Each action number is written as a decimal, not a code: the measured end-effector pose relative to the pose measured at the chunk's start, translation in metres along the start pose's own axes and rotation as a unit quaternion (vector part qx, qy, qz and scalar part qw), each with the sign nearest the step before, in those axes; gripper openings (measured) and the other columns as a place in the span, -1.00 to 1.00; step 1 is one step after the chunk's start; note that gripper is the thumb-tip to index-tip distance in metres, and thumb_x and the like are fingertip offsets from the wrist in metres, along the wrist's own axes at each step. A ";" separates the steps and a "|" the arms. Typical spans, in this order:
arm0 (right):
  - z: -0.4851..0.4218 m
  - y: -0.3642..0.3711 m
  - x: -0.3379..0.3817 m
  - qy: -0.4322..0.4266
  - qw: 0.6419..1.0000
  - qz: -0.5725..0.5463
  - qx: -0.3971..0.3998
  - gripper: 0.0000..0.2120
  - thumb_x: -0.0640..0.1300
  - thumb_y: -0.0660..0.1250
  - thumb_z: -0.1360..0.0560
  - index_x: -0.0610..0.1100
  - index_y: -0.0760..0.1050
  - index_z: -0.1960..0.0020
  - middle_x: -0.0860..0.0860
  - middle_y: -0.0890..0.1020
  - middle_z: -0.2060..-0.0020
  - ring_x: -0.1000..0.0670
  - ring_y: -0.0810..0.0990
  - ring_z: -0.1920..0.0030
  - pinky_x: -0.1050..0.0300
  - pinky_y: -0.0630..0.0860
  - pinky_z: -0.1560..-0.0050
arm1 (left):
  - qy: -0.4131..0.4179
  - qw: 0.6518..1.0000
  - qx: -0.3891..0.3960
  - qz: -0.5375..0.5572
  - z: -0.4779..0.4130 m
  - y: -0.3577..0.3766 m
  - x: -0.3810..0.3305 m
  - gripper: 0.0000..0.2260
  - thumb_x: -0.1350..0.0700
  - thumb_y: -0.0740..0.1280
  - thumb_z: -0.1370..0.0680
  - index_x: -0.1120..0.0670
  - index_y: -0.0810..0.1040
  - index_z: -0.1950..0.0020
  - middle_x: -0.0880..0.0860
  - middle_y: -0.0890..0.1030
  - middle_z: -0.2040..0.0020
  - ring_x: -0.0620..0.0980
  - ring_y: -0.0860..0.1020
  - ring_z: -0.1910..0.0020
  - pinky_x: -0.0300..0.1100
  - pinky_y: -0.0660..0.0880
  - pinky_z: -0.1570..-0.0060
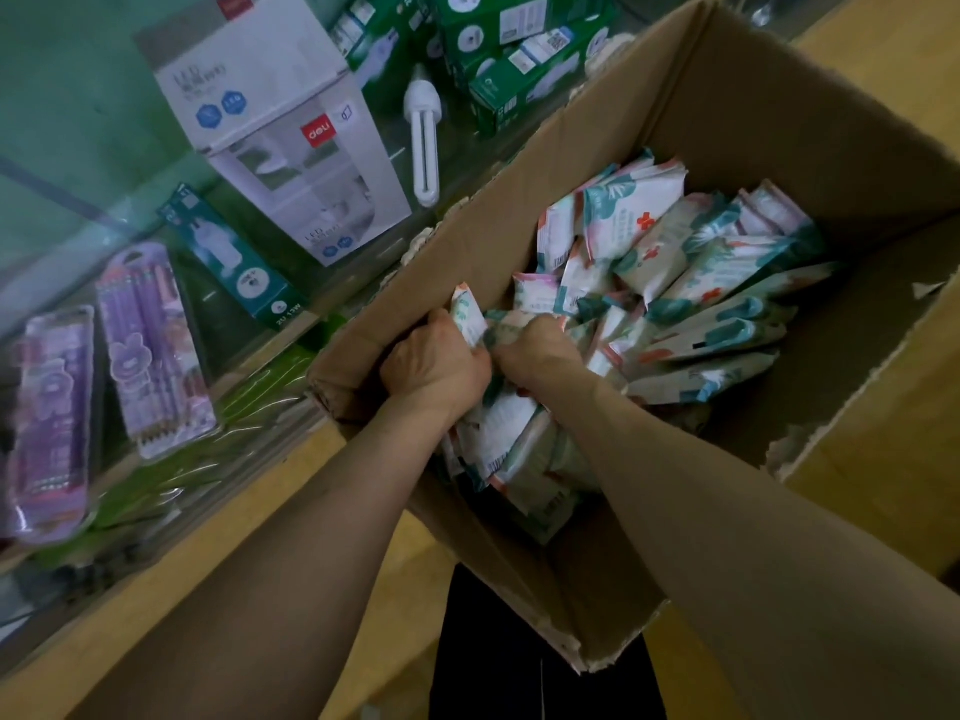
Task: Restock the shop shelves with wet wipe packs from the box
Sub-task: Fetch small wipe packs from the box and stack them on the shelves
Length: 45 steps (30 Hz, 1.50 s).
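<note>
**A:** Where are the wipes?

**B:** All in the cardboard box [779,122]; the wet wipe packs [685,262] lie in a loose heap across its floor, white with teal leaves and red marks, some flat, some on edge; the flaps stand open and the near rim is torn.

**A:** And the hands?

**B:** Both are down inside, at the near left corner of the box, almost touching each other; the left hand [434,363] has its fingers curled round 1 pack [467,317], which sticks up on end close to the box wall; the right hand [540,350] is clenched on the packs beneath it; its fingertips are buried in the heap, so I cannot tell how many it holds.

**A:** What lies around the box?

**B:** To its left is a glass tabletop [83,163] with a wooden rim; through the glass I see a white lamp box [280,127], a bare white bulb [423,132] just beside it, a pile of green boxes [519,44] further back, 1 teal box [234,257] and 2 purple pencil sets [150,350].
</note>
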State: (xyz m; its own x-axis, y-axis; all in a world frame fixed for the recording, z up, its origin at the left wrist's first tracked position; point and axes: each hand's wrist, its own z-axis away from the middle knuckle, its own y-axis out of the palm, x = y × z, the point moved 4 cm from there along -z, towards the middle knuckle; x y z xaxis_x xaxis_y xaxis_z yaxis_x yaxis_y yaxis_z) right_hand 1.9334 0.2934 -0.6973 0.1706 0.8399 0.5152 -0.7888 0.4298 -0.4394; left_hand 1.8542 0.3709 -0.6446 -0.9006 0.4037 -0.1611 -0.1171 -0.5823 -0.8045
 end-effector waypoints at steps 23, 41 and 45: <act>0.134 -0.154 0.034 -0.055 0.988 -0.045 -0.135 -0.80 -0.11 0.34 -0.41 -0.24 0.53 0.28 -0.18 0.63 0.30 -0.20 0.64 0.18 -0.08 0.61 0.09 | 0.126 0.990 -0.056 -0.029 0.081 -0.111 -0.096 -0.61 0.01 0.27 -0.56 0.13 0.38 -0.34 0.18 0.50 -0.31 0.21 0.48 -0.27 -0.03 0.44 -0.14; 0.383 -0.424 -0.013 -0.100 0.908 -0.110 -0.393 -0.85 -0.07 0.31 -0.52 -0.13 0.53 -0.01 -0.05 0.64 0.07 0.00 0.65 0.14 0.12 0.63 0.23 | 0.417 0.888 -0.178 -0.073 0.351 -0.222 -0.326 -0.64 0.07 0.23 -0.56 0.14 0.32 -0.32 0.14 0.53 -0.22 0.16 0.52 -0.17 -0.07 0.37 0.08; 0.446 -0.480 -0.061 -0.087 0.871 -0.125 -0.468 -0.90 -0.09 0.30 -0.50 -0.12 0.49 0.11 -0.05 0.63 0.11 -0.02 0.65 0.18 0.11 0.62 0.27 | 0.477 0.852 -0.201 -0.074 0.432 -0.208 -0.381 -0.71 0.10 0.22 -0.56 0.12 0.34 -0.26 0.12 0.56 -0.13 0.11 0.50 0.03 -0.08 0.37 0.14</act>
State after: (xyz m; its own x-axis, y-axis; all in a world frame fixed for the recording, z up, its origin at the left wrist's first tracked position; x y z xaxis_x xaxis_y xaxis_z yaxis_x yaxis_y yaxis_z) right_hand 2.0382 -0.1115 -0.1902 0.1124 0.6540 0.7481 0.0997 0.7417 -0.6633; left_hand 2.0407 0.0331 -0.1693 -0.1149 0.9536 -0.2782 0.1269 -0.2637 -0.9562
